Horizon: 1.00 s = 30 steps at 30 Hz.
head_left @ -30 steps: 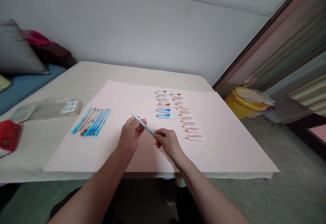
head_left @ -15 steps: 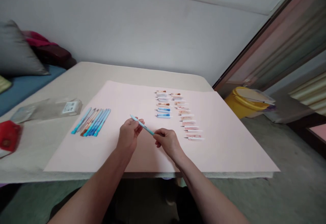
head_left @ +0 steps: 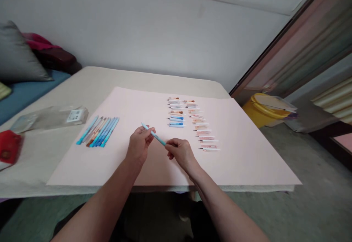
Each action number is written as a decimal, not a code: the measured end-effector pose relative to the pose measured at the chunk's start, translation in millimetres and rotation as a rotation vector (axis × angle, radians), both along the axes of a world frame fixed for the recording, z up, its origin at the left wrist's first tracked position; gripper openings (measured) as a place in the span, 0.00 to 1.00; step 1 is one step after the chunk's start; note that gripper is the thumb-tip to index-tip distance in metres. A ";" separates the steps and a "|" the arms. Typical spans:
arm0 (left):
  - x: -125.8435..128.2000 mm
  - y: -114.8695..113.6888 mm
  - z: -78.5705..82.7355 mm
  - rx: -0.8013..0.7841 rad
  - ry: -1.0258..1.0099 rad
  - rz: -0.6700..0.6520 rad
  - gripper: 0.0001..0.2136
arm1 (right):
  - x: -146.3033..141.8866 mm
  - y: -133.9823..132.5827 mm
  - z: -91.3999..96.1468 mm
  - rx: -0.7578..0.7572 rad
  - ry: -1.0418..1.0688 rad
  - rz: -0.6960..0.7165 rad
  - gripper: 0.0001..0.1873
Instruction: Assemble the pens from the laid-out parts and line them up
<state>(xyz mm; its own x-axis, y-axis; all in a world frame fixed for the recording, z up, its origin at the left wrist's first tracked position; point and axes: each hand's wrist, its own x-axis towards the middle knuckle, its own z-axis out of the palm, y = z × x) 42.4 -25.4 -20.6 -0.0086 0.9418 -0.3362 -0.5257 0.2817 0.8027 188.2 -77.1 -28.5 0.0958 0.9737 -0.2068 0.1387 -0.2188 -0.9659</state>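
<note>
A light-blue pen (head_left: 157, 137) is held slantwise above the pink sheet (head_left: 154, 104), gripped at both ends. My left hand (head_left: 139, 141) pinches it near its upper-left, tapered end, which pokes out past the fingers. My right hand (head_left: 179, 151) closes thumb and fingers on the lower-right end, hiding the tip there. To the left lies a row of pens (head_left: 98, 132) side by side, in blues, brown and grey. Right of my hands, two columns of small pen parts lie spread out, with blue pieces (head_left: 176, 124) in one and pink pieces (head_left: 206, 138) in the other.
A clear plastic bag (head_left: 55, 118) with a white label and a red object (head_left: 10, 147) lie on the table's left side. A cushion (head_left: 20, 57) rests on a blue seat beyond. A yellow bin (head_left: 255, 112) stands right of the table, near the wall.
Both hands keep their hold on the pen, almost in the same place. The view has shifted very slightly; nothing on the table has visibly moved.
</note>
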 end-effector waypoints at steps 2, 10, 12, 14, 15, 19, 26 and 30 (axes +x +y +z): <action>0.4 0.2 -0.6 -0.022 0.053 0.013 0.11 | -0.7 0.1 -0.3 0.002 -0.001 0.005 0.04; -0.7 2.7 -3.6 0.042 -0.023 -0.013 0.14 | 0.3 0.2 1.8 0.004 -0.004 -0.012 0.05; -0.1 2.7 -4.4 0.017 0.008 -0.015 0.13 | -0.2 0.0 1.6 0.011 -0.021 -0.013 0.05; 0.5 2.9 -6.4 -0.022 0.053 0.003 0.12 | -1.4 -0.6 1.5 0.013 -0.030 -0.008 0.05; 0.8 3.2 -7.6 -0.033 0.067 0.013 0.11 | -2.3 -1.0 1.6 0.013 -0.033 -0.007 0.04; 1.9 3.2 -9.3 0.014 0.083 0.067 0.11 | -5.8 -3.0 3.7 0.015 -0.060 0.002 0.04; 5.8 -2.0 -3.7 0.071 0.107 0.045 0.12 | -10.3 -4.4 0.3 0.016 -0.219 0.031 0.08; 6.5 -4.1 0.9 0.111 0.097 0.009 0.16 | -10.4 -3.8 -2.2 -0.052 -0.076 0.041 0.11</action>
